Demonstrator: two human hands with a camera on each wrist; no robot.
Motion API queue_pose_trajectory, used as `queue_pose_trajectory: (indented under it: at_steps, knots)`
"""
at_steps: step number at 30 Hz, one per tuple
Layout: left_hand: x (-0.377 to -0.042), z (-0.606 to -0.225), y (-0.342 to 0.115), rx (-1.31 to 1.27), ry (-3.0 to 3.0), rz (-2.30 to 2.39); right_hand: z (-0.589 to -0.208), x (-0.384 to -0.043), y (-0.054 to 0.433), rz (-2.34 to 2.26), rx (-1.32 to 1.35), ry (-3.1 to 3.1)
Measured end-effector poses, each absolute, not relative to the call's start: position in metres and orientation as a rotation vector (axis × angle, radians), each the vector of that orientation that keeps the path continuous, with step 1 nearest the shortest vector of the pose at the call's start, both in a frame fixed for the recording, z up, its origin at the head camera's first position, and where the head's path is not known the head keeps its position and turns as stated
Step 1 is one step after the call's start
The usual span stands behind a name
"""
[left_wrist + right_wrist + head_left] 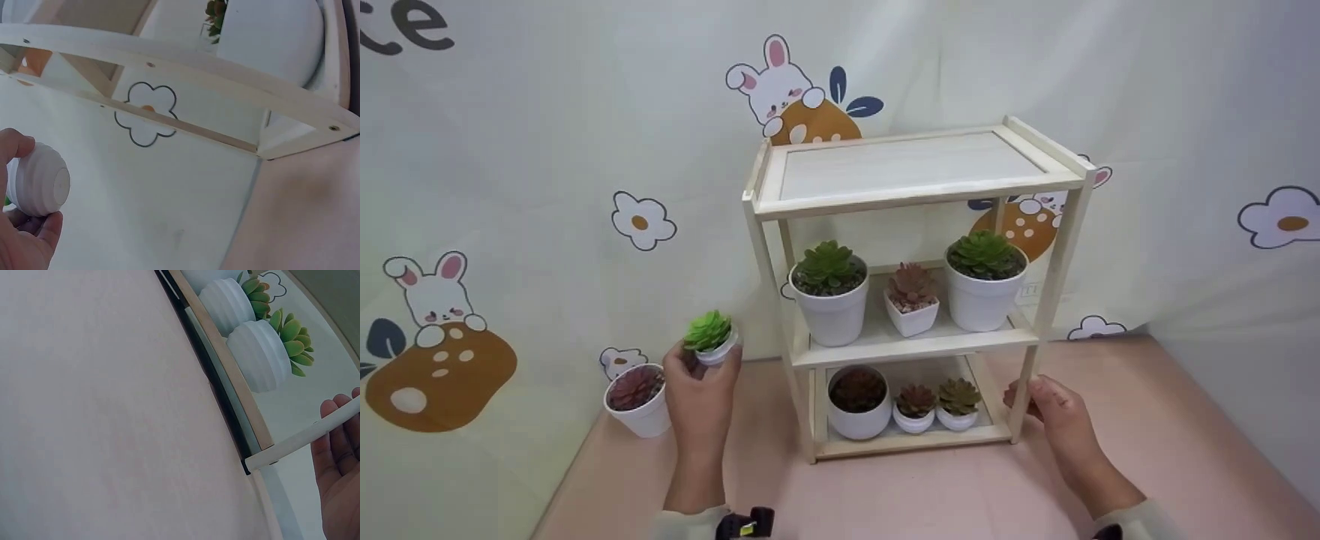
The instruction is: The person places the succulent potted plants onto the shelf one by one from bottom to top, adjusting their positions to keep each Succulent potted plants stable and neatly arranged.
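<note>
My left hand grips a small potted succulent, bright green in a ribbed white pot, left of the wooden shelf. In the left wrist view the little pot is tilted, its base showing, between thumb and fingers. At the shelf's front right post, low down, my right hand holds on, its fingers passing behind the wood; the right wrist view shows those fingers beside the post. On the table behind my left hand stands a white pot with a reddish succulent.
Two large green succulents flank a small reddish one on the middle tier. A round white pot and two small succulents sit on the bottom tier. Behind the pink tabletop hangs a printed cloth.
</note>
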State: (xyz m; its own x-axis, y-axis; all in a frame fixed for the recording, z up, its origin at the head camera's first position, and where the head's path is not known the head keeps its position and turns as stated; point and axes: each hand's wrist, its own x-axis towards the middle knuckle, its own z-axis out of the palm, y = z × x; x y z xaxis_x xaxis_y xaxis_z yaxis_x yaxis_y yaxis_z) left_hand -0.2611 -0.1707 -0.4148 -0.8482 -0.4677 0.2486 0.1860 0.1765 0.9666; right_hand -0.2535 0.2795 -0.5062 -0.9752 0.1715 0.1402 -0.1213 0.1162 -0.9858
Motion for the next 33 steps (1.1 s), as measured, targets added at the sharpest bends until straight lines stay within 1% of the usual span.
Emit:
queue_pose_trajectory:
  at_steps: [21,27,33]
  knots:
    - [-0.223,-0.372,-0.157,0.150,-1.924,-1.717,-0.505,-0.253,0.280,1.945,-0.031,-2.195]
    - [-0.218,-0.361,-0.158,0.125,-1.964,-1.696,-0.505,-0.252,0.281,1.950,-0.061,-2.184]
    - [-0.217,-0.341,-0.160,0.077,-2.007,-1.663,-0.503,-0.252,0.281,1.952,-0.080,-2.232]
